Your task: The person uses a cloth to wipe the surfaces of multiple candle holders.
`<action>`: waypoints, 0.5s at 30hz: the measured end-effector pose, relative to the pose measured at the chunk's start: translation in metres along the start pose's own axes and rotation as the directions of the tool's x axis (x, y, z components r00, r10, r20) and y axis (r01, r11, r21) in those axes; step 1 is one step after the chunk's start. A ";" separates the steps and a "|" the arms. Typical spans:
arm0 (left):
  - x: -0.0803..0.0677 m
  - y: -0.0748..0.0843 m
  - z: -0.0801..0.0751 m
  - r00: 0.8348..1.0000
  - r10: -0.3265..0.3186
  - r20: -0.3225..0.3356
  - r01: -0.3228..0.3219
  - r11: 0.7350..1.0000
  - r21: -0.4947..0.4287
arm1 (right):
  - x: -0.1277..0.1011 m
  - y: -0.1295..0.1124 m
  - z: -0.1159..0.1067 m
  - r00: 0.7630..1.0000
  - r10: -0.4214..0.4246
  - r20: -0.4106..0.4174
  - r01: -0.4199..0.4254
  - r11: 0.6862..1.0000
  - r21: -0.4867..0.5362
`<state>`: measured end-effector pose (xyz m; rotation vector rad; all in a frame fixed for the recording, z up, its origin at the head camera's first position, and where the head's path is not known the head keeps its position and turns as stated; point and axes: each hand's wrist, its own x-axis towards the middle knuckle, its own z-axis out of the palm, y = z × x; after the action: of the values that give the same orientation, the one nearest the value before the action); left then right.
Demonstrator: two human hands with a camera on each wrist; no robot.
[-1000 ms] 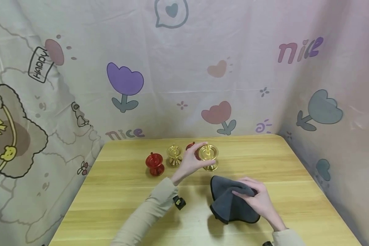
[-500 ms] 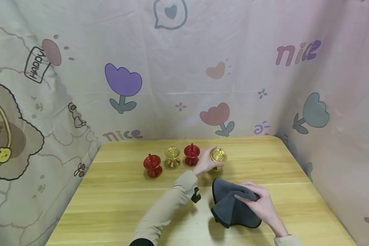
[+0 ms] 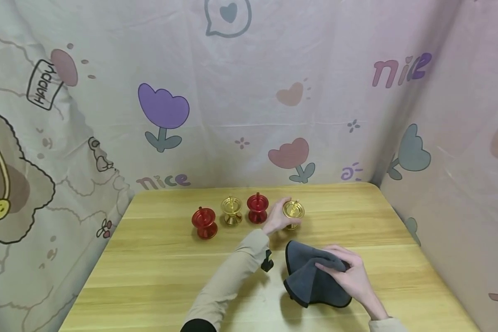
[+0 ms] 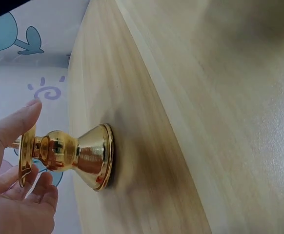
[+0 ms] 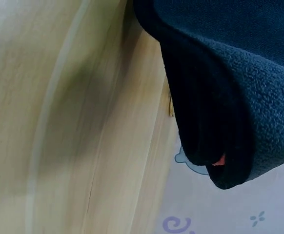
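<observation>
In the head view, four small candle holders stand along the far part of a wooden counter (image 3: 157, 272). From the left they are a red holder (image 3: 204, 219) a little nearer the person, a pale gold holder (image 3: 231, 213), a dark red holder (image 3: 257, 210) and, at the right end, a bright gold holder (image 3: 293, 210). The left hand (image 3: 276, 218) holds this last one from its left side, thumb in front. The right hand (image 3: 354, 275) pinches a gray cloth (image 3: 315, 281) with black edging, nearer the person than the bright gold holder; the cloth hangs in folds and throws a shadow on the counter. Behind stands a pale sheet (image 3: 228, 161) printed with flowers, hearts and words. Both arms wear beige sleeves (image 3: 228, 281).

In the left wrist view, the bright gold holder appears sideways, its flared foot at the counter. The thumb lies on one side of its dish and the bent fingers on the other.

In the right wrist view, the fuzzy cloth fills the upper right, folded over. It hides most of the right hand, leaving a sliver at the right edge. A bit of gold (image 5: 171, 106) shows beside the cloth.
</observation>
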<state>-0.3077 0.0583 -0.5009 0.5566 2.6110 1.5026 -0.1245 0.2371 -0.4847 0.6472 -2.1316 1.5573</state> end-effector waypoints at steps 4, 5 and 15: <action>-0.001 0.000 0.000 1.000 -0.024 -0.002 0.024 1.000 0.009 | 0.000 0.000 0.001 1.000 0.015 0.007 -0.015 1.000 0.002; -0.001 0.000 -0.001 1.000 -0.025 0.001 0.025 1.000 0.017 | 0.000 0.000 0.002 1.000 0.017 0.008 -0.017 1.000 0.001; -0.022 0.000 -0.011 0.997 0.054 -0.054 -0.056 0.997 -0.044 | -0.001 0.001 0.004 1.000 0.008 0.001 -0.008 1.000 0.011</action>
<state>-0.2898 0.0413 -0.4980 0.5971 2.6130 1.6105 -0.1248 0.2338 -0.4870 0.6435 -2.1300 1.5748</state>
